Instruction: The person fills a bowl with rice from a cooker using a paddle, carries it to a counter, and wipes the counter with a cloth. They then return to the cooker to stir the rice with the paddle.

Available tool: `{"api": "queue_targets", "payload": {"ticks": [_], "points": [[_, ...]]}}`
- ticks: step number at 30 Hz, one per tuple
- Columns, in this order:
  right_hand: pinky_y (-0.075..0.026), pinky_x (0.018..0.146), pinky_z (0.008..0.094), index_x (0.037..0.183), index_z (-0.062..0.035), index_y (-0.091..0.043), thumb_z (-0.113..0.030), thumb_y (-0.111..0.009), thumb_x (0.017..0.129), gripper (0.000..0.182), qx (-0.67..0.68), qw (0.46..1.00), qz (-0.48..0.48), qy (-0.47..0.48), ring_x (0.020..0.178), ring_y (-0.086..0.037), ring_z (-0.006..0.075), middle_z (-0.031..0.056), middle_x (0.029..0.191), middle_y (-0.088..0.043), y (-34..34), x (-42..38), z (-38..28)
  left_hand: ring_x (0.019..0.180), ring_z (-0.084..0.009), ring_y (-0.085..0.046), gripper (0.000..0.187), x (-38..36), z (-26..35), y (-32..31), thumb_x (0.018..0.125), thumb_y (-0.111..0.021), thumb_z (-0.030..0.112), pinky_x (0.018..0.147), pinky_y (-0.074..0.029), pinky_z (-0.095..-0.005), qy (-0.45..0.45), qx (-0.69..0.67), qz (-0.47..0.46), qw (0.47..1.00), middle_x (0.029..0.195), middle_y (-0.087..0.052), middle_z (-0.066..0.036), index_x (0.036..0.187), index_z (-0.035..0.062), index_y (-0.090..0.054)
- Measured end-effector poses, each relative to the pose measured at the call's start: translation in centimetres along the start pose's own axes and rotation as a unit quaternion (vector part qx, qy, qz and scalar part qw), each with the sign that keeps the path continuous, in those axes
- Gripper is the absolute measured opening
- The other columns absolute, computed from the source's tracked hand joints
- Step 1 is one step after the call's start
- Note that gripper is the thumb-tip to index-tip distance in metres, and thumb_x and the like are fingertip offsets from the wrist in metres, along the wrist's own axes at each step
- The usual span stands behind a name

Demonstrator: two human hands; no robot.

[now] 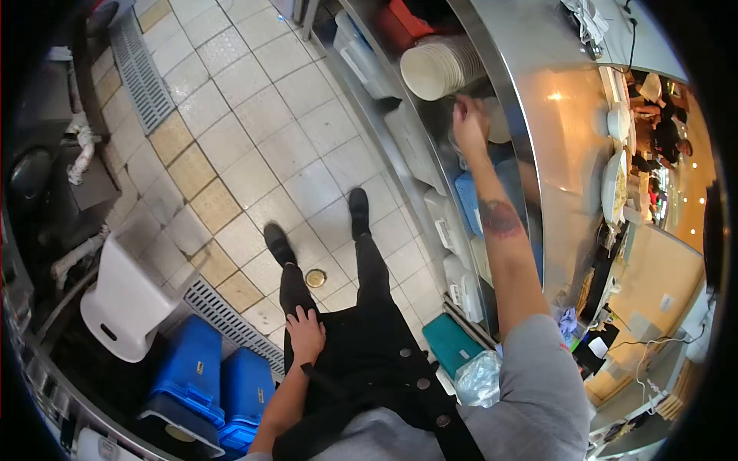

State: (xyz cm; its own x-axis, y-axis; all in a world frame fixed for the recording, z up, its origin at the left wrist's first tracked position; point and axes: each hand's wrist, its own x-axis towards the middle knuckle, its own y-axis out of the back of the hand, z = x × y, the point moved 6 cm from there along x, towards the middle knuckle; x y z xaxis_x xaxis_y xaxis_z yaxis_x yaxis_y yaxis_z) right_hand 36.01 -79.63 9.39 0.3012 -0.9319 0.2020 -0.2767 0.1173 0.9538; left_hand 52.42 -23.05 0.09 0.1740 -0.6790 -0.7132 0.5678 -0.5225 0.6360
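My right hand (470,127) reaches into the steel shelf under the counter, its fingers bent and drawn together. Whatever they may hold is too small or hidden to make out. Just beyond the fingertips lies a stack of white round tubs or bowls (430,71) on its side. A pale round item (498,123) sits partly behind the hand, and blue containers (467,201) are below the forearm. My left hand (306,334) lies flat on my thigh over the black apron (357,349), fingers extended and holding nothing.
White lidded bins (411,146) line the lower shelf, with a red container (403,27) above. A steel counter (550,146) carries dishes. On the left are a white stool (127,300) and blue bins (188,365). A teal box (452,346) stands near my legs.
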Motion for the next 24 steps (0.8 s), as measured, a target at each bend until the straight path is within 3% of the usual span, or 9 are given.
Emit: {"api": "queue_targets", "payload": {"ticks": [3, 6, 8, 11, 15, 21, 23, 24], "points": [[-0.050, 0.079, 0.0452, 0.102, -0.0052, -0.063, -0.020, -0.060, 0.084, 0.024, -0.148, 0.980, 0.131, 0.023, 0.093, -0.061, 0.0367, 0.0159, 0.101, -0.063, -0.3, 0.8, 4.0, 0.118, -0.0511, -0.040, 0.039, 0.3, 1.1, -0.1, 0.084, -0.060, 0.027, 0.096, -0.034, -0.0579, -0.004, -0.007, 0.002, 1.000, 0.133, -0.041, -0.024, 0.113, 0.0016, -0.052], [-0.050, 0.079, 0.0459, 0.098, -0.0079, -0.063, -0.015, -0.061, 0.082, 0.018, -0.204, 0.969, -0.078, -0.116, 0.092, -0.060, 0.0374, 0.0204, 0.102, -0.062, -3.8, -1.0, 13.6, 0.120, -0.0515, -0.039, 0.039, 0.3, 1.4, -0.9, 0.084, -0.059, 0.027, 0.100, -0.031, -0.0585, 0.005, -0.017, 0.011, 1.000, 0.133, -0.041, -0.024, 0.112, 0.0005, -0.052], [-0.050, 0.080, 0.0464, 0.099, -0.0056, -0.061, -0.015, -0.060, 0.083, 0.019, -0.273, 0.944, -0.099, -0.159, 0.093, -0.060, 0.0392, 0.0223, 0.101, -0.062, -2.9, -2.5, 15.5, 0.121, -0.0512, -0.038, 0.039, 0.4, 1.5, -1.3, 0.084, -0.059, 0.027, 0.100, -0.031, -0.0587, 0.014, -0.028, 0.002, 1.000, 0.133, -0.042, -0.023, 0.112, 0.0007, -0.052], [-0.050, 0.080, 0.0450, 0.101, -0.0043, -0.060, -0.015, -0.060, 0.084, 0.020, -0.214, 0.966, 0.093, -0.108, 0.090, -0.061, 0.0393, 0.0213, 0.098, -0.063, -0.5, -2.9, 17.7, 0.122, -0.0505, -0.037, 0.038, 0.9, 1.7, -1.2, 0.084, -0.059, 0.026, 0.101, -0.030, -0.0588, 0.028, -0.048, 0.003, 0.998, 0.133, -0.042, -0.022, 0.112, 0.0010, -0.053], [-0.051, 0.078, 0.0445, 0.102, -0.0024, -0.060, -0.017, -0.060, 0.085, 0.023, -0.322, 0.927, 0.176, -0.071, 0.087, -0.063, 0.0388, 0.0205, 0.097, -0.065, -1.5, -0.8, 23.2, 0.123, -0.0496, -0.036, 0.037, 1.3, 2.2, -1.3, 0.084, -0.059, 0.025, 0.101, -0.030, -0.0589, 0.040, -0.060, -0.003, 0.997, 0.134, -0.041, -0.021, 0.111, 0.0015, -0.054], [-0.052, 0.076, 0.0459, 0.100, -0.0001, -0.062, -0.025, -0.059, 0.086, 0.029, -0.335, 0.931, 0.133, -0.053, 0.084, -0.064, 0.0392, 0.0199, 0.093, -0.067, -1.9, 0.4, 24.5, 0.122, -0.0495, -0.037, 0.037, 1.9, 2.7, -1.3, 0.083, -0.060, 0.025, 0.101, -0.030, -0.0586, 0.036, -0.054, -0.006, 0.998, 0.132, -0.042, -0.020, 0.112, 0.0017, -0.054], [-0.052, 0.075, 0.0453, 0.100, 0.0008, -0.063, -0.028, -0.060, 0.085, 0.032, -0.376, 0.916, 0.098, -0.096, 0.082, -0.065, 0.0384, 0.0194, 0.090, -0.067, -2.6, -0.3, 24.8, 0.121, -0.0496, -0.037, 0.037, 2.0, 2.7, -1.2, 0.083, -0.061, 0.024, 0.100, -0.031, -0.0585, 0.032, -0.064, -0.006, 0.997, 0.131, -0.042, -0.020, 0.112, 0.0024, -0.054], [-0.053, 0.074, 0.0428, 0.100, 0.0011, -0.065, -0.023, -0.059, 0.085, 0.029, -0.332, 0.924, 0.035, -0.184, 0.081, -0.066, 0.0370, 0.0188, 0.090, -0.068, -3.2, -0.3, 26.5, 0.121, -0.0497, -0.037, 0.037, 2.1, 2.6, -1.0, 0.083, -0.061, 0.024, 0.100, -0.031, -0.0584, 0.032, -0.068, -0.004, 0.997, 0.131, -0.042, -0.019, 0.112, 0.0027, -0.054]]}}
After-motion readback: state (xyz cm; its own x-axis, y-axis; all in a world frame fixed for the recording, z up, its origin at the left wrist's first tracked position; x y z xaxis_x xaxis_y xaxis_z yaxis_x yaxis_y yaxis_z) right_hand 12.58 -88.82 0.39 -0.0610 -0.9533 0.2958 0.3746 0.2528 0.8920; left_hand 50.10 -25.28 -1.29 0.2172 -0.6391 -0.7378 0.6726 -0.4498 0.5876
